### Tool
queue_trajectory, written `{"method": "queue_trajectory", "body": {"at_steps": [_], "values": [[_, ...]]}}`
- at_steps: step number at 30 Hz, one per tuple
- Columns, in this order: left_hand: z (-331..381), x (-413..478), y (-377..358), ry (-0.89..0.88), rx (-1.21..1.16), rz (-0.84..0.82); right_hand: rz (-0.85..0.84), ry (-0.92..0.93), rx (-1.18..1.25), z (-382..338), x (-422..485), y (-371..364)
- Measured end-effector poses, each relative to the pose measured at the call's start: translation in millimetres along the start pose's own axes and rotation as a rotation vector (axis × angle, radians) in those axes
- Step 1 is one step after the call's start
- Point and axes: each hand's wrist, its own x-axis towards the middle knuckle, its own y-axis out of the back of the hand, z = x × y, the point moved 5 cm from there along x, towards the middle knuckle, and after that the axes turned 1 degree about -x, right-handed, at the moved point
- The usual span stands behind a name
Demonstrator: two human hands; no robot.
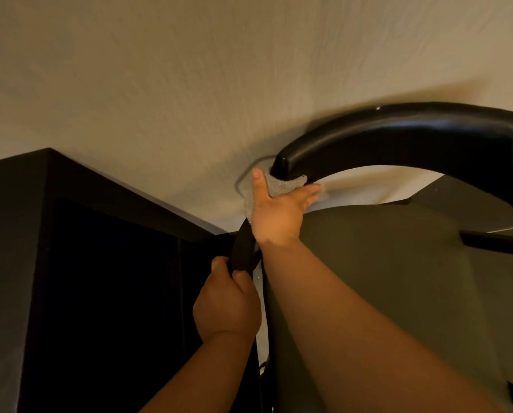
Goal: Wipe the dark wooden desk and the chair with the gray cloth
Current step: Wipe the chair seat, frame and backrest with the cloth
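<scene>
While the right grip (279, 213) pinches the gray cloth (285, 185) round the rounded tip of the chair arm (398, 138) and the left grip (228, 302) clamps its rail (243, 248), the cloth could slide off.

It was a carpeted indoor room, a home study or bedroom by the look: beige carpet (160, 84), a dark wooden desk (11, 234), and a chair (398, 135) with curved black arms.
</scene>
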Motion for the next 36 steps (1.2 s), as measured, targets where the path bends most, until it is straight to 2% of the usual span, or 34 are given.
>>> {"method": "queue_trajectory", "body": {"at_steps": [2, 6, 11, 18, 23, 26, 30, 33, 36], "values": [[-1, 1, -1, -0.004, 0.0, 0.001, -0.009, 0.012, -0.017, -5, 4, 1], [-3, 1, -2, -0.016, -0.018, 0.008, 0.121, 0.134, -0.108, -46, 8, 11], [-1, -1, -1, -0.039, -0.006, 0.019, 0.268, 0.029, 0.043, -79, 23, 23], [2, -2, 1, -0.046, 0.001, 0.021, 0.154, -0.117, -0.012, -63, 17, 21], [3, -1, 0, -0.039, -0.003, 0.02, 0.381, -0.099, 0.113, -87, 45, 55], [4, -2, 1, -0.024, 0.014, 0.017, 0.304, -0.092, 0.049, -81, 30, 39], [1, 0, 1, 0.032, 0.055, 0.013, 0.117, 0.073, -0.104, -55, -5, 12], [2, 1, 0, 0.017, 0.025, -0.002, 0.152, 0.151, -0.104, -61, 7, 28], [2, 0, 1, -0.018, -0.003, 0.008, 0.227, 0.029, 0.01, -78, 39, 56]]}}
